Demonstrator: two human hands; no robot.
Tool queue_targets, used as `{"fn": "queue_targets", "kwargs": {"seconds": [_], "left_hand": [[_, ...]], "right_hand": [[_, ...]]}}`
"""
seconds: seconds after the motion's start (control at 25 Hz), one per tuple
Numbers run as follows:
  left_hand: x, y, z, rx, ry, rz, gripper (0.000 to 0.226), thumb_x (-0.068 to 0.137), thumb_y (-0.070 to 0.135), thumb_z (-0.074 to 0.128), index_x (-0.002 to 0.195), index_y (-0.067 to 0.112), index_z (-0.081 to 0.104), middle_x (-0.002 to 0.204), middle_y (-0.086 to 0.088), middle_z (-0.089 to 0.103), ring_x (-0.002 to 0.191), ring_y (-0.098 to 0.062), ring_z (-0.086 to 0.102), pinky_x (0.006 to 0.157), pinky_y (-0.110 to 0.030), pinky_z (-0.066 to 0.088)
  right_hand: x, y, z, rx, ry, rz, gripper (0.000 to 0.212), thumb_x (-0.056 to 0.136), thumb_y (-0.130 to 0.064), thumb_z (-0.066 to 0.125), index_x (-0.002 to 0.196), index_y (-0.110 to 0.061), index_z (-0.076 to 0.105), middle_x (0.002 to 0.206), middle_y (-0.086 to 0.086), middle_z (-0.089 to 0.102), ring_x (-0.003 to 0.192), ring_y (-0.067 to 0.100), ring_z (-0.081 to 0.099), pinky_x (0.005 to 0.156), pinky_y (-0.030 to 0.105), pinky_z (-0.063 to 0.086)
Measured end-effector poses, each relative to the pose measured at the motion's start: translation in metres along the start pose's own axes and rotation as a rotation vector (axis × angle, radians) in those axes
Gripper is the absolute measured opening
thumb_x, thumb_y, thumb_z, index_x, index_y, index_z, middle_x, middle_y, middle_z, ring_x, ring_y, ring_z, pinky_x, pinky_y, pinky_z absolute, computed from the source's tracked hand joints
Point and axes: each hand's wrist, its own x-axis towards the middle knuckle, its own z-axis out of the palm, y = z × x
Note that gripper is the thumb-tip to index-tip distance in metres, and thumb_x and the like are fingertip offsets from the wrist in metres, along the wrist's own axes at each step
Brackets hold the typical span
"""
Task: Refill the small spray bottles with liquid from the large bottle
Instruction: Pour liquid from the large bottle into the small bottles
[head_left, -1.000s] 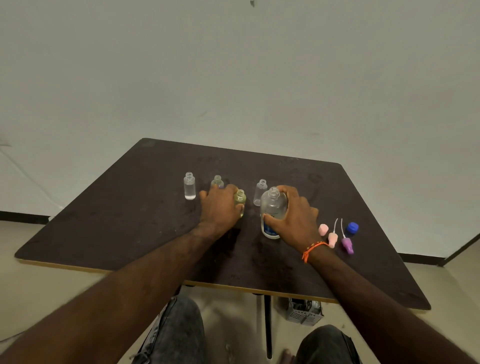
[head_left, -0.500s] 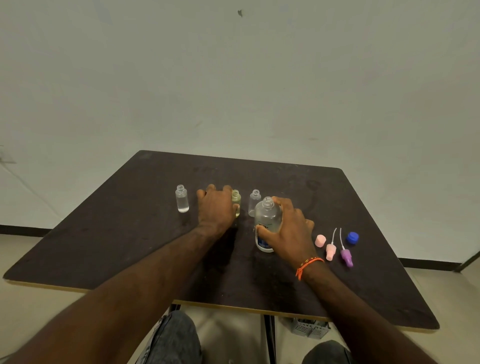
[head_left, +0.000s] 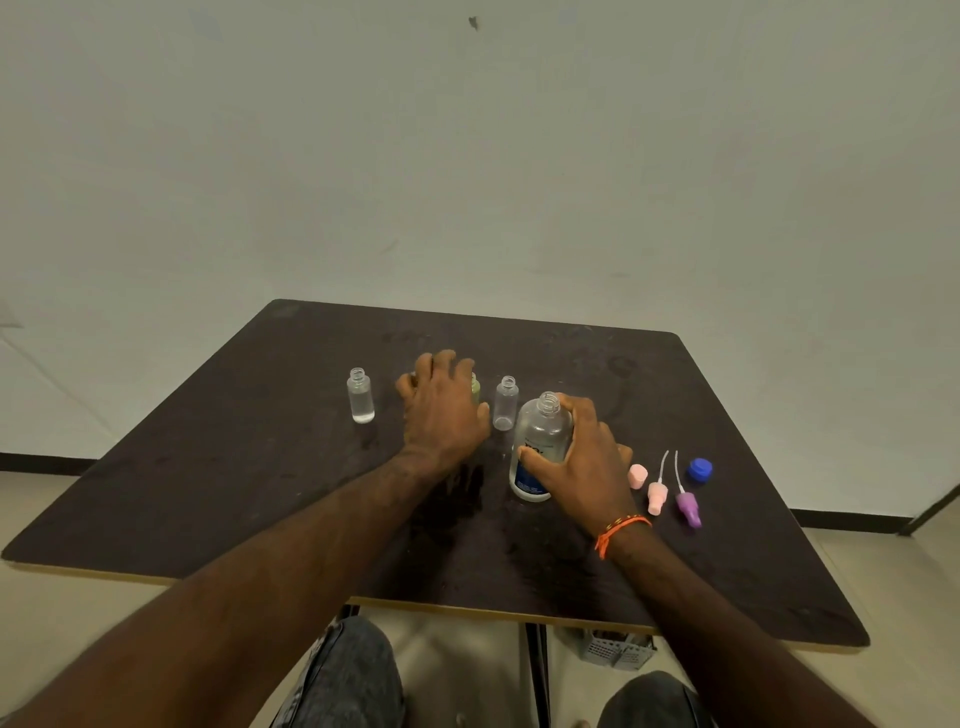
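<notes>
Bottles stand open on the dark table, and the step in hand seems to be the choice of the next small one to fill. The right hand is wrapped around the large bottle, fingers on the far side and thumb on the near side, and this bottle stands upright with no cap. The left hand lies over the greenish small bottle, which is mostly hidden behind it; the fingers are spread forward, and I cannot tell if they grip that bottle or only rest beside it. One clear small bottle stands well to the left and holds some liquid; another clear small bottle stands just beside the large one and looks empty. The spray heads, a pink cap and a blue cap lie near the right hand. To do it well, I think the left hand should hold the small bottle low on its body, so the narrow neck stays free and steady. The large bottle should tip slowly, mouth close above the neck, because both openings are small and a spill is likely. It is better to pour in a thin stream and stop below the neck, so the spray tube can go in without overflow.
</notes>
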Motion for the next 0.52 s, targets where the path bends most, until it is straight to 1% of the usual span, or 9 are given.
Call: {"fn": "queue_targets", "kwargs": {"seconds": [0.08,0.12,0.2,0.32,0.4,0.44,0.52], "left_hand": [[0.003,0.007,-0.001,-0.001,-0.032,0.073,0.057,0.090,0.050,0.067,0.141,0.026,0.057,0.170,-0.011,0.022,0.158,-0.032,0.009,0.117,-0.055,0.019],[0.007,0.010,-0.002,-0.003,-0.056,0.097,0.057,0.090,0.053,0.067,0.140,0.026,0.058,0.173,-0.013,0.014,0.160,-0.034,0.000,0.121,-0.057,0.014],[0.018,0.018,-0.001,-0.001,-0.099,0.119,0.059,0.091,0.059,0.066,0.137,0.024,0.060,0.175,-0.016,0.004,0.161,-0.037,-0.011,0.124,-0.060,0.006],[0.034,0.030,0.001,0.063,-0.180,0.107,0.055,0.092,0.063,0.066,0.125,0.019,0.065,0.174,-0.020,-0.003,0.159,-0.041,-0.019,0.125,-0.063,-0.002],[0.041,0.033,0.004,0.104,-0.239,0.097,0.049,0.093,0.063,0.066,0.115,0.019,0.070,0.175,-0.020,-0.004,0.158,-0.042,-0.021,0.124,-0.064,-0.006],[0.044,0.034,0.006,0.115,-0.256,0.098,0.047,0.093,0.062,0.066,0.114,0.020,0.072,0.175,-0.018,-0.002,0.159,-0.041,-0.020,0.124,-0.064,-0.007],[0.046,0.035,0.009,0.121,-0.272,0.114,0.047,0.093,0.061,0.066,0.119,0.022,0.073,0.175,-0.015,0.005,0.160,-0.040,-0.017,0.124,-0.063,-0.007]], "right_hand": [[-0.001,-0.001,0.000,-0.006,0.002,0.005,0.072,0.073,-0.051,0.074,0.135,-0.038,0.039,0.126,-0.013,0.061,0.117,0.017,0.054,0.101,0.047,0.034],[-0.002,-0.002,0.000,-0.011,0.007,0.004,0.072,0.073,-0.051,0.075,0.135,-0.038,0.040,0.125,-0.012,0.061,0.117,0.017,0.054,0.101,0.047,0.034],[-0.002,-0.003,-0.001,-0.001,0.018,0.002,0.071,0.072,-0.051,0.075,0.133,-0.038,0.042,0.123,-0.014,0.062,0.116,0.015,0.055,0.101,0.046,0.035],[0.001,0.001,-0.003,0.043,0.040,0.038,0.067,0.067,-0.051,0.076,0.125,-0.041,0.045,0.115,-0.017,0.063,0.111,0.012,0.058,0.100,0.043,0.035],[0.005,0.006,-0.005,0.046,0.045,0.066,0.069,0.066,-0.052,0.078,0.126,-0.040,0.045,0.117,-0.016,0.064,0.113,0.013,0.059,0.102,0.043,0.034],[0.006,0.008,-0.006,0.044,0.042,0.073,0.070,0.067,-0.051,0.079,0.127,-0.039,0.045,0.119,-0.015,0.064,0.113,0.014,0.059,0.103,0.044,0.033],[0.008,0.010,-0.008,0.026,0.032,0.067,0.069,0.069,-0.050,0.079,0.128,-0.039,0.045,0.120,-0.013,0.064,0.113,0.014,0.058,0.103,0.043,0.032]]}}
